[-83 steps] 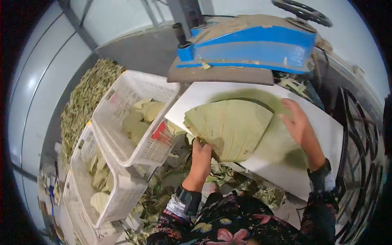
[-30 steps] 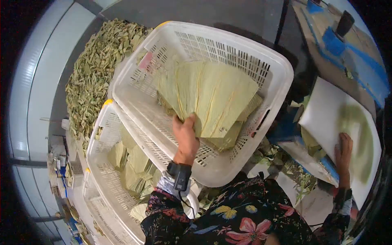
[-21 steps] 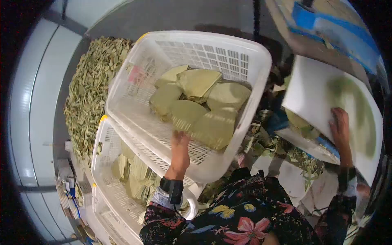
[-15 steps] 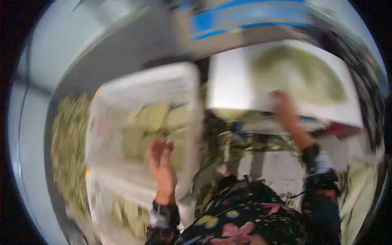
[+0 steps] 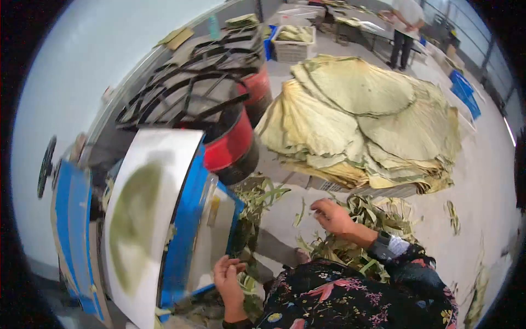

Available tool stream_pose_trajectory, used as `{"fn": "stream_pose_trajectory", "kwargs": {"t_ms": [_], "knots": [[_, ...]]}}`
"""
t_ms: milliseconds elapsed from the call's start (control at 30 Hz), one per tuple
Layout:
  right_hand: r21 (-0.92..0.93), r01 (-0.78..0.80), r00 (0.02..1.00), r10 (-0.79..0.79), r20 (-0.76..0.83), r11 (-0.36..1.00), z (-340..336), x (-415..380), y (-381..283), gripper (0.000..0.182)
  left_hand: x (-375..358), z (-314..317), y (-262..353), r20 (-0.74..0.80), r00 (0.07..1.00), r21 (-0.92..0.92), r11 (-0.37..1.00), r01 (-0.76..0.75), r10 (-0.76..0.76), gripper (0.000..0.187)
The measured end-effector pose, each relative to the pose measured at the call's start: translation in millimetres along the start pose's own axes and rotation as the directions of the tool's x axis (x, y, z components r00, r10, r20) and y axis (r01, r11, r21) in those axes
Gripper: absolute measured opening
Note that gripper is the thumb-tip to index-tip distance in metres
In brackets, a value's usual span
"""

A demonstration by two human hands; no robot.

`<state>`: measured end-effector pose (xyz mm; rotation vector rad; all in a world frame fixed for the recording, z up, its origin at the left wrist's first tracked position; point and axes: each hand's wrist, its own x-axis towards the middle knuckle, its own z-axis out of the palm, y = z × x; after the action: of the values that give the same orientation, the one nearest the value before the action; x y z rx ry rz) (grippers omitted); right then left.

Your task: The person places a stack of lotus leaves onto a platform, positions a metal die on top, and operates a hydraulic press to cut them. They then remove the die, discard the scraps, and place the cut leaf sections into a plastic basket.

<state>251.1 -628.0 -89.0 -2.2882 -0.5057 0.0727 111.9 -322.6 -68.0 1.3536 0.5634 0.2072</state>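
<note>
My left hand is in the lower middle with its fingers loosely bent and nothing seen in them. It is nearest the front edge of a blue-framed machine or bench. On that lies a tilted white board marked with a green, half-round stain. My right hand hovers over the floor, half open and bare of any object. Beyond it rises a large stack of flat, pale green, fan-shaped dried leaves. Leaf strips lie in a heap below and beside my right hand.
Red and black drums with black curved metal frames on top line the left. Farther back are a white crate of leaves, blue crates and a standing person. More leaf scraps litter the floor.
My view has swung to the right. The white bin of leaf pieces has left the view, the stained board now sits at the left, and the leaf stack has appeared. Both hands have moved with my body.
</note>
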Motion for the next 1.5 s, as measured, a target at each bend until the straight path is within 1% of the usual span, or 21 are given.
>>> {"fn": "stream_pose_trajectory", "kwargs": {"t_ms": [200, 267, 433, 533, 600, 667, 700, 767, 800, 867, 933, 1000, 1033, 1067, 1133, 1167, 1233, 1300, 1367, 1433, 1500], "knots": [[-0.056, -0.126, 0.975, 0.113, -0.191, 0.990, -46, -22, 38, 0.033, 53, 80, 9, 0.364, 0.931, 0.131, 0.990, -0.061, 0.009, 0.026], [-0.018, -0.237, 0.965, 0.233, -0.121, 0.971, -54, -26, 39, 0.036, 65, 97, 15, 0.440, 0.897, 0.185, 0.982, -0.043, -0.044, 0.025], [0.185, -0.442, 0.861, 0.473, -0.187, 0.878, -103, -10, 40, 0.039, 106, 115, 13, 0.555, 0.831, 0.181, 0.980, -0.085, -0.031, 0.024], [0.161, -0.432, 0.838, 0.461, -0.292, 0.887, -127, 7, 75, 0.040, 130, 130, 6, 0.573, 0.814, 0.248, 0.967, -0.058, -0.098, 0.025], [0.353, -0.450, 0.783, 0.553, -0.286, 0.820, -144, 19, 104, 0.044, 138, 151, 10, 0.598, 0.789, 0.274, 0.961, -0.039, -0.139, 0.026], [0.622, -0.392, 0.727, 0.643, -0.243, 0.678, -172, 35, 129, 0.054, 151, 176, 12, 0.618, 0.766, 0.298, 0.954, -0.020, -0.177, 0.026], [0.621, -0.391, 0.724, 0.644, -0.248, 0.679, -187, 44, 144, 0.054, 157, 190, 12, 0.643, 0.749, 0.294, 0.955, -0.049, -0.160, 0.027], [0.912, -0.115, 0.575, 0.775, -0.262, 0.394, -211, 63, 178, 0.061, 166, 219, 13, 0.660, 0.738, 0.293, 0.953, -0.075, -0.145, 0.028], [0.912, -0.113, 0.581, 0.771, -0.262, 0.395, -222, 72, 207, 0.061, 169, 241, 18, 0.661, 0.733, 0.313, 0.947, -0.076, -0.160, 0.028], [0.962, 0.120, 0.471, 0.839, -0.273, 0.245, -241, 89, 268, 0.063, 174, 275, 20, 0.658, 0.734, 0.336, 0.938, -0.083, -0.170, 0.028], [0.969, 0.152, 0.451, 0.859, -0.242, 0.193, -256, 101, 293, 0.063, 176, 301, 16, 0.675, 0.722, 0.265, 0.963, -0.043, -0.153, 0.028], [0.894, -0.025, 0.605, 0.718, -0.343, 0.448, -269, 117, 345, 0.059, 181, 327, 16, 0.654, 0.746, 0.257, 0.965, -0.056, -0.130, 0.026], [0.969, 0.152, 0.451, 0.858, -0.245, 0.196, -283, 135, 304, 0.055, 183, 326, 10, 0.608, 0.782, 0.276, 0.960, -0.048, -0.136, 0.025], [0.972, 0.143, 0.464, 0.855, -0.233, 0.187, -272, 141, 338, 0.055, 183, 321, 3, 0.561, 0.815, 0.298, 0.954, -0.039, -0.142, 0.025], [0.831, 0.116, 0.491, 0.696, -0.523, 0.543, -239, 147, 424, 0.049, 183, 315, -5, 0.505, 0.850, 0.325, 0.945, -0.026, -0.150, 0.025], [0.836, 0.113, 0.496, 0.699, -0.515, 0.536, -242, 156, 400, 0.049, 183, 312, -8, 0.442, 0.881, 0.293, 0.955, 0.035, -0.168, 0.026], [0.870, 0.456, 0.341, 0.866, -0.367, 0.189, -264, 184, 297, 0.045, 180, 314, -5, 0.373, 0.909, 0.256, 0.962, 0.093, -0.187, 0.026], [0.883, 0.423, 0.321, 0.878, -0.355, 0.202, -266, 198, 280, 0.044, 173, 316, 6, 0.287, 0.935, 0.384, 0.919, 0.085, -0.206, 0.026], [0.894, 0.392, 0.307, 0.886, -0.349, 0.216, -267, 209, 283, 0.043, 170, 314, 8, 0.286, 0.941, 0.313, 0.946, 0.089, -0.183, 0.026], [0.742, 0.181, 0.181, 0.720, -0.670, 0.646, -278, 222, 304, 0.037, 169, 312, 10, 0.291, 0.943, 0.233, 0.968, 0.095, -0.163, 0.025], [0.574, 0.281, 0.287, 0.503, -0.815, 0.769, -314, 240, 260, 0.038, 167, 311, 14, 0.352, 0.935, 0.280, 0.958, -0.071, -0.033, 0.023]]}}
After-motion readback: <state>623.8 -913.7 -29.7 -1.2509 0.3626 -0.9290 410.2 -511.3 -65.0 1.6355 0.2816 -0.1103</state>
